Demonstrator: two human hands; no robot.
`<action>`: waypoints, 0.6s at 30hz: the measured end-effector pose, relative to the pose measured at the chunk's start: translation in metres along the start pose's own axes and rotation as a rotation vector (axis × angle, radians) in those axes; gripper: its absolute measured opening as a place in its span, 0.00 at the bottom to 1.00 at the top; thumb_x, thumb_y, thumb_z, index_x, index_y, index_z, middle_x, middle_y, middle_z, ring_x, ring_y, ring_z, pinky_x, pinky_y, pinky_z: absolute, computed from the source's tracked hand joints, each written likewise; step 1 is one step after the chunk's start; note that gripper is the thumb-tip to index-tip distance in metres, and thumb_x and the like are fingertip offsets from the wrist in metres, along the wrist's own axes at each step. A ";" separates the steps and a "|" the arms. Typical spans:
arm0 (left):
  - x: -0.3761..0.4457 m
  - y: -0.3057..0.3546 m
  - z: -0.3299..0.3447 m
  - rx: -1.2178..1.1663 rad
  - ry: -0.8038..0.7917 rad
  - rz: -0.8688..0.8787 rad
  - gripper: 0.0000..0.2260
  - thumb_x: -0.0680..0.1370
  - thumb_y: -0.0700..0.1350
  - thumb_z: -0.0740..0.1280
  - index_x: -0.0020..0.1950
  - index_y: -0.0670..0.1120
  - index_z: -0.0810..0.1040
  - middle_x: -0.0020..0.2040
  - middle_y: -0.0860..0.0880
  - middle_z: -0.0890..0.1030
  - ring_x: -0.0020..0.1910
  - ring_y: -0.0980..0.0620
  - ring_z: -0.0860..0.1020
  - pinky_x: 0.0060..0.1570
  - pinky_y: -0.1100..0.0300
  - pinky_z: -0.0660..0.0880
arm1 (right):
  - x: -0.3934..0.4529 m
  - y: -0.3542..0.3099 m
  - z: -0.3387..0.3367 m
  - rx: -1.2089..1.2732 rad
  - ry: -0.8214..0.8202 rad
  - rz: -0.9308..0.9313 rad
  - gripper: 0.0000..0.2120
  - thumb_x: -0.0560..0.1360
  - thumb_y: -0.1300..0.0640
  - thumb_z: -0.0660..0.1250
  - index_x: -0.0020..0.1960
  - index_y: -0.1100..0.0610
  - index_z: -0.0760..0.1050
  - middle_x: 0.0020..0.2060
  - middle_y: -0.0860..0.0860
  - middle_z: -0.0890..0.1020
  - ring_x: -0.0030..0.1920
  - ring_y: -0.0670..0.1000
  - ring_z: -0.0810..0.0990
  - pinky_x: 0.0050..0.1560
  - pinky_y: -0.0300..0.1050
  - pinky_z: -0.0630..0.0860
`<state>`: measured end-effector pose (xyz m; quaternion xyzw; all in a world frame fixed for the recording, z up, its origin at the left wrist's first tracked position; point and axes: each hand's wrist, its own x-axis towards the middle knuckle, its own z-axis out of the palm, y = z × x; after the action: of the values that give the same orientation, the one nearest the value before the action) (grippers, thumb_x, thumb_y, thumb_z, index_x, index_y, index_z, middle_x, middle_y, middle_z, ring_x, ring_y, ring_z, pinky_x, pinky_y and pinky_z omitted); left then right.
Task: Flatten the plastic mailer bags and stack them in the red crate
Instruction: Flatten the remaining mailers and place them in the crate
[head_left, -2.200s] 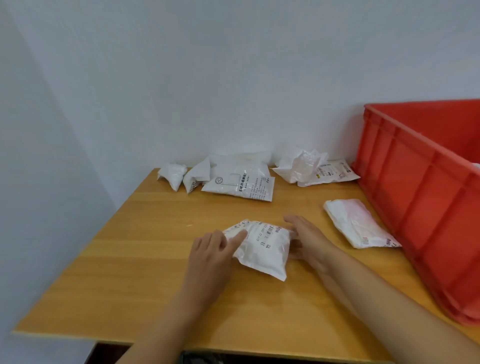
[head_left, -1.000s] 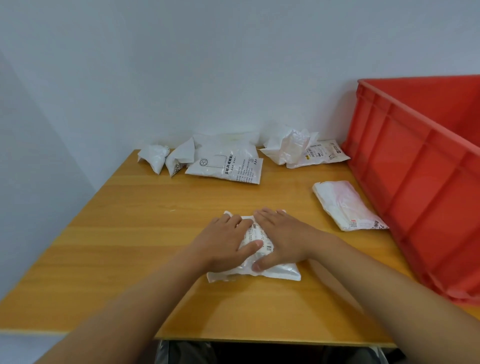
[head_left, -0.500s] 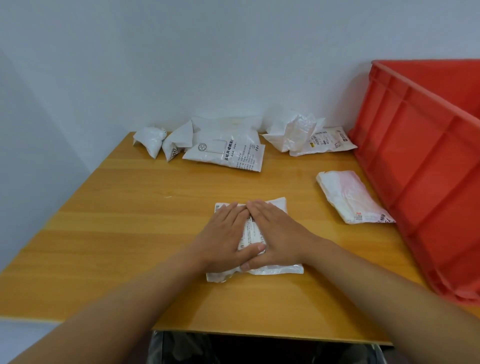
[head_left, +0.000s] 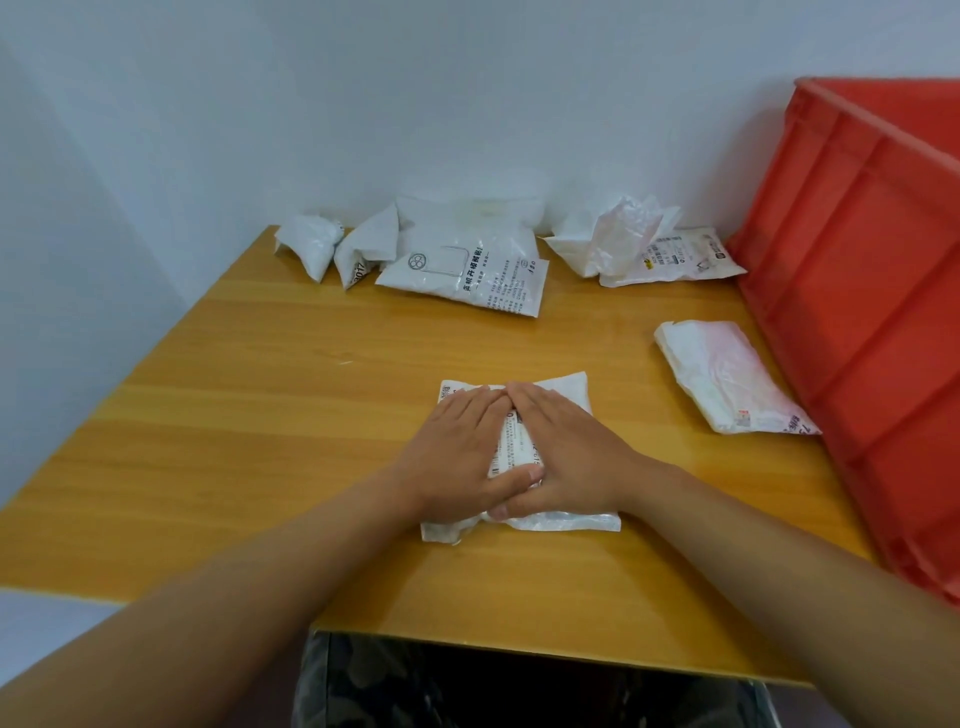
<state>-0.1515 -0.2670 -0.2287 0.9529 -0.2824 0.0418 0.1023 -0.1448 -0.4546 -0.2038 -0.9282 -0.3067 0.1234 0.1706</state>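
Note:
A white mailer bag (head_left: 571, 392) lies flat in the middle of the wooden table (head_left: 260, 415). My left hand (head_left: 462, 452) and my right hand (head_left: 561, 452) press down on it side by side, fingers straight and fingertips meeting near its far edge. The red crate (head_left: 872, 291) stands at the table's right side. A pinkish white bag (head_left: 722, 376) lies beside the crate. Along the back wall lie a printed white bag (head_left: 467, 270), two small crumpled bags (head_left: 311, 249), and a crumpled bag (head_left: 618, 239) on a labelled one (head_left: 680, 254).
White walls close off the back and left of the table. The near table edge (head_left: 519, 649) runs just below my forearms. Bare wood shows to the left of the pressed bag.
Both hands went from handling the bag's ends to lying flat on top of it, then slid forward toward its far edge. The bag now looks flatter.

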 end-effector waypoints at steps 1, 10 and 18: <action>0.000 0.000 -0.001 0.002 -0.015 -0.003 0.42 0.75 0.70 0.46 0.79 0.41 0.57 0.77 0.45 0.62 0.77 0.48 0.57 0.77 0.53 0.49 | 0.000 0.000 0.000 -0.002 0.000 0.001 0.63 0.65 0.25 0.68 0.81 0.57 0.38 0.81 0.50 0.44 0.79 0.46 0.41 0.76 0.39 0.39; 0.000 0.004 -0.003 -0.006 -0.141 -0.049 0.43 0.75 0.72 0.38 0.81 0.43 0.49 0.81 0.47 0.53 0.79 0.51 0.48 0.78 0.52 0.43 | -0.002 -0.002 -0.003 -0.013 -0.078 0.013 0.61 0.68 0.26 0.65 0.80 0.57 0.33 0.80 0.50 0.38 0.79 0.45 0.36 0.76 0.42 0.37; 0.005 0.009 -0.022 -0.569 -0.070 -0.312 0.34 0.81 0.65 0.49 0.81 0.49 0.44 0.81 0.53 0.54 0.78 0.54 0.55 0.76 0.52 0.55 | 0.011 -0.003 -0.015 0.025 -0.093 0.059 0.49 0.71 0.26 0.62 0.81 0.49 0.47 0.80 0.48 0.51 0.79 0.49 0.50 0.77 0.50 0.55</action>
<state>-0.1529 -0.2724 -0.2052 0.9188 -0.1365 -0.0876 0.3599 -0.1328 -0.4498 -0.1901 -0.9278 -0.2853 0.1754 0.1642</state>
